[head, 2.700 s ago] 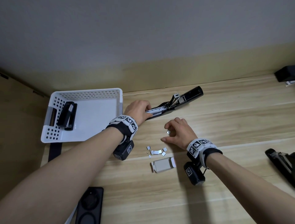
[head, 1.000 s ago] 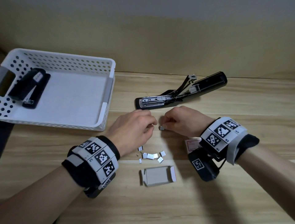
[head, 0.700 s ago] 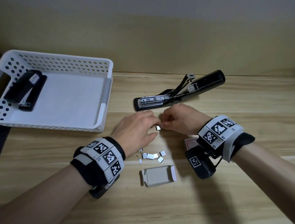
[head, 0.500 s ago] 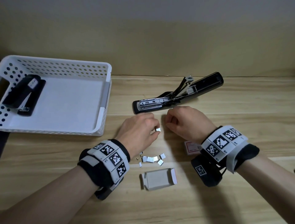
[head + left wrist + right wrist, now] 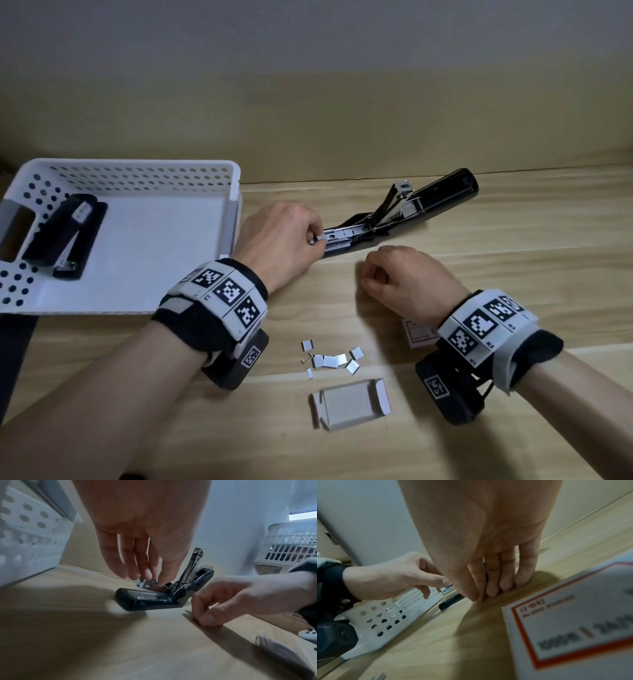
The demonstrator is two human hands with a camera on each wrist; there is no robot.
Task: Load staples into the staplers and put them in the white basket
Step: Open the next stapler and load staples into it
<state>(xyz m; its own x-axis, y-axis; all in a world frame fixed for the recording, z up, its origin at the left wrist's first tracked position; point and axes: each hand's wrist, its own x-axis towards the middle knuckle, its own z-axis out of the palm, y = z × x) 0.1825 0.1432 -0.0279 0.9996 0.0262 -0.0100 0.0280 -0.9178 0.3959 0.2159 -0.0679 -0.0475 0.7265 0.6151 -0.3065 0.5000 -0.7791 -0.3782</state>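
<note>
Head view is showing my left hand [image 5: 281,240] pinching a small block of staples [image 5: 321,237] between thumb and fingertips, holding it right at the front end of the metal magazine rail of the black stapler [image 5: 404,212], which is lying opened out on the wooden table [image 5: 513,260] just right of the white basket [image 5: 144,240]. Whether the staples are sitting inside the channel yet, I cannot tell; my fingers are covering that spot, and the left wrist camera is blurring it. My right hand [image 5: 404,277] is resting curled beside the stapler's base with its fingertips [image 5: 505,588] on the table; it is gripping nothing that I can make out. A second black stapler [image 5: 66,236] is lying closed inside the basket at its left end. Loose staple pieces [image 5: 330,359] and an empty staple box tray [image 5: 349,404] are lying nearer me, and my right wrist is hiding most of the red-bordered box sleeve [image 5: 573,622], whose print is too blurred to read.
</note>
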